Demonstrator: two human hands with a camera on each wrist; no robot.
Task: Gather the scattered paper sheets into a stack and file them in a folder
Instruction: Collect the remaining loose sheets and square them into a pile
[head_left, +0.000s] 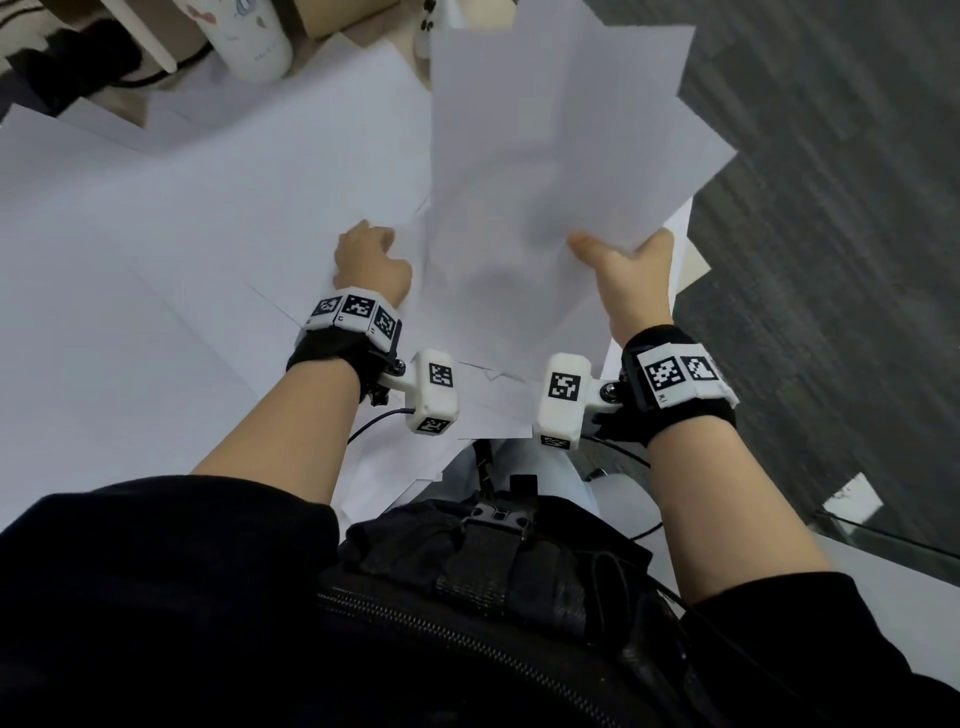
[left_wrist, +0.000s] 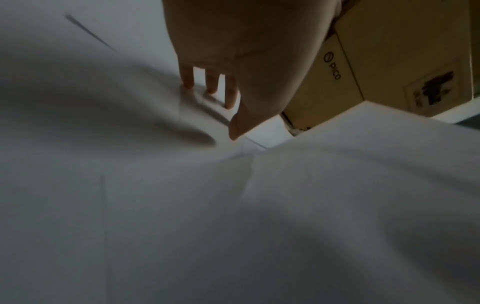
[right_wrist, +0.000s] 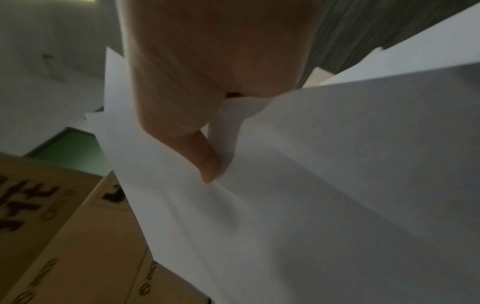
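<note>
My right hand pinches a fanned bunch of white sheets near its lower edge, thumb on top, fingers hidden beneath. The bunch is lifted off the desk and splays out crooked, corners pointing several ways, over the desk's right edge. From the right wrist view the thumb presses into the top sheet and dimples it.

My left hand sits just left of the held bunch, fingers straight, tips pressing down on the loose sheets that cover the desk. In the left wrist view three fingertips rest on paper and a shallow ridge rises beside them.

Handling, as I judge it:
- Very light, limp, thin. Held by one edge the bunch droops and fans.
- Sheets slide freely on one another; a one-point pinch lets them pivot.
- Creases easily under a hard thumb.
- Flat sheets are hard to lift off the desk; best slid to an edge or buckled up with pressed fingertips.

Where to take hold: mid-edge on the long side, both hands, then tap square on the desk.

Cardboard box stands beyond the loose sheets. No folder that I can make out.
</note>
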